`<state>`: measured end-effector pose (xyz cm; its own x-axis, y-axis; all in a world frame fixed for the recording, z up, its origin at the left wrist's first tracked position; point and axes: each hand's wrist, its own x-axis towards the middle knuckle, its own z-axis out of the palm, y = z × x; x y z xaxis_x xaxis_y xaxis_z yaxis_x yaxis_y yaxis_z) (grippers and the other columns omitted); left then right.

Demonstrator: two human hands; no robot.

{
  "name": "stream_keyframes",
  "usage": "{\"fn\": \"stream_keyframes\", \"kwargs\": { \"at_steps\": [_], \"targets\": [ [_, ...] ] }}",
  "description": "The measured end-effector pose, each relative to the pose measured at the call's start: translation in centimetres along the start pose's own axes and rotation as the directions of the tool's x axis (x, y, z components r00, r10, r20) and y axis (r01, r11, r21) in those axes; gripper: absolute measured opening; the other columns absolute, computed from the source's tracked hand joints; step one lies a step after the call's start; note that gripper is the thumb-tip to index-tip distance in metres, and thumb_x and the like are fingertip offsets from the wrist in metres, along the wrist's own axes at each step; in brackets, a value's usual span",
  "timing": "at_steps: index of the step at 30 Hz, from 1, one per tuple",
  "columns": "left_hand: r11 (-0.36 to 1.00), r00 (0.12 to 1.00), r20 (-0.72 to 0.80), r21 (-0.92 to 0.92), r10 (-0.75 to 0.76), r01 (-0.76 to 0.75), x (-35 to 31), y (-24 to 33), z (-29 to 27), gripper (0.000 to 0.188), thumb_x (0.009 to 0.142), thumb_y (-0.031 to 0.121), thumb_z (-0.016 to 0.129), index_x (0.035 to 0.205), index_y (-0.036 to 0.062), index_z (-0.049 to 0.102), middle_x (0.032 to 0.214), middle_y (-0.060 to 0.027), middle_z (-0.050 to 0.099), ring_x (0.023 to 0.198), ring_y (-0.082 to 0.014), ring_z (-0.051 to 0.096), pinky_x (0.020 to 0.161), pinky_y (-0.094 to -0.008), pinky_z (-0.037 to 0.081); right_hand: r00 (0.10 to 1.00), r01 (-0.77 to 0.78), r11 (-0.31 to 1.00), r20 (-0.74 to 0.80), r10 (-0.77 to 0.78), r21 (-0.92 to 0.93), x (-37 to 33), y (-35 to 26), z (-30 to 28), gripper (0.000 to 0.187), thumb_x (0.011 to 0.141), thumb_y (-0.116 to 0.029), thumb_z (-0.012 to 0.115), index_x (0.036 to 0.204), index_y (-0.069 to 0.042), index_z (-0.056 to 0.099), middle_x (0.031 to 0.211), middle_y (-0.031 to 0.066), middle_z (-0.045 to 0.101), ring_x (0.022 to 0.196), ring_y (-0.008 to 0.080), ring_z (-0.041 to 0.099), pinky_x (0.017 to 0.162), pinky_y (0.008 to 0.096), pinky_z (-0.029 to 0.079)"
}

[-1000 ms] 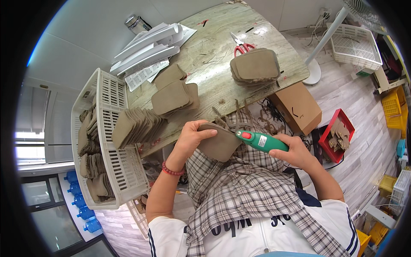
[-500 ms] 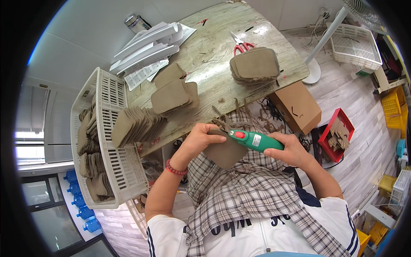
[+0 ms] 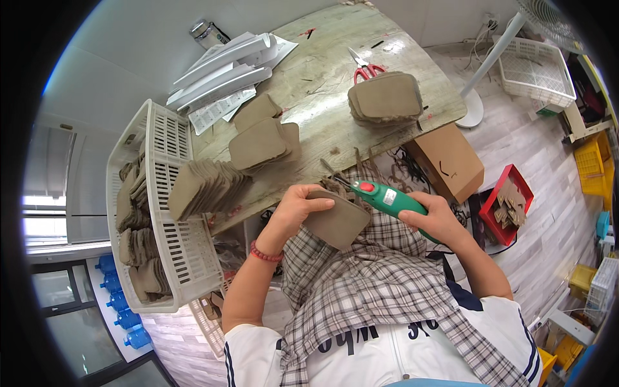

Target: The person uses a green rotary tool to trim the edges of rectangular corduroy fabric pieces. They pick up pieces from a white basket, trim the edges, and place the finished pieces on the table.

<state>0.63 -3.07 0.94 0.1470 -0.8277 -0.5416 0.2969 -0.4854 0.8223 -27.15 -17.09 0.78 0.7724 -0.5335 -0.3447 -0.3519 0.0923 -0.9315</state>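
Observation:
My left hand [image 3: 302, 208] pinches a flat brown-grey padded piece [image 3: 338, 223] with rounded corners by its left edge, thumb on top, above my lap. My right hand [image 3: 440, 220] is wrapped round a green hand-held power tool [image 3: 401, 202] with a red button. A narrow dark metal tip extends from the tool toward the table, beyond the piece's upper right edge; I cannot tell whether it touches the piece. Similar flat pieces [image 3: 259, 146] lie overlapped on the table. More stand as a leaning row [image 3: 205, 187] at the table's left edge.
The table [image 3: 322, 84] holds another stack [image 3: 385, 98], red-handled scissors [image 3: 367, 69] and papers [image 3: 222, 80]. A white plastic crate [image 3: 187, 258] of pieces stands left. At right are a cardboard box [image 3: 445, 161], a red tray [image 3: 516, 226] of scraps and a fan stand [image 3: 474, 109].
The green tool has moved slightly right and away from the piece, baring its metal tip. The piece has tilted a little in my left hand; its upper edge shows more.

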Motion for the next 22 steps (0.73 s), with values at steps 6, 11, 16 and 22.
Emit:
{"fn": "stream_keyframes", "kwargs": {
  "at_steps": [6, 11, 16, 22],
  "targets": [
    [0.998, 0.998, -0.048, -0.046, 0.047, -0.049, -0.1, -0.2, -0.9, 0.013, 0.085, 0.004, 0.068, 0.097, -0.0009, 0.067, 0.087, -0.0059, 0.07, 0.075, -0.012, 0.065, 0.069, -0.0255, 0.053, 1.0, -0.004, 0.995, 0.026, 0.006, -0.104, -1.0, 0.3, -0.3, 0.044, 0.081, -0.032, 0.075, 0.11, 0.0, 0.065, 0.071, 0.0036, 0.063, 0.062, 0.0084, 0.058, 0.058, 0.0259, 0.047],
    [0.997, 0.997, -0.011, 0.01, 0.081, -0.081, -0.4, 0.4, -0.7, 0.012, 0.085, 0.005, 0.068, 0.096, -0.0004, 0.067, 0.087, -0.0052, 0.07, 0.076, -0.0107, 0.064, 0.07, -0.0244, 0.052, 0.999, 0.027, 0.995, 0.047, -0.022, -0.092, -0.8, -0.2, 0.3, 0.043, 0.081, -0.032, 0.074, 0.11, -0.001, 0.065, 0.072, 0.0039, 0.063, 0.063, 0.0087, 0.059, 0.06, 0.0258, 0.048],
    [0.998, 0.998, -0.023, 0.0, 0.06, -0.06, -0.4, 0.0, -0.4, 0.01, 0.085, 0.006, 0.068, 0.093, -0.0001, 0.068, 0.085, -0.0037, 0.069, 0.074, -0.0094, 0.063, 0.07, -0.0233, 0.051, 0.998, 0.04, 0.991, 0.051, -0.034, -0.129, -0.8, -1.5, 0.8, 0.044, 0.081, -0.032, 0.075, 0.11, 0.0, 0.065, 0.076, 0.0047, 0.064, 0.067, 0.0096, 0.06, 0.062, 0.0259, 0.048],
    [0.998, 0.999, 0.004, 0.038, 0.05, -0.05, 0.0, -0.6, -0.3, 0.01, 0.085, 0.006, 0.069, 0.092, 0.0001, 0.068, 0.084, -0.0037, 0.07, 0.074, -0.0097, 0.064, 0.071, -0.0244, 0.052, 0.997, 0.017, 0.992, 0.072, -0.008, -0.128, -0.7, -1.9, 0.8, 0.045, 0.081, -0.033, 0.075, 0.111, -0.002, 0.065, 0.079, 0.0051, 0.065, 0.071, 0.0096, 0.06, 0.065, 0.0259, 0.048]
  ]
}}
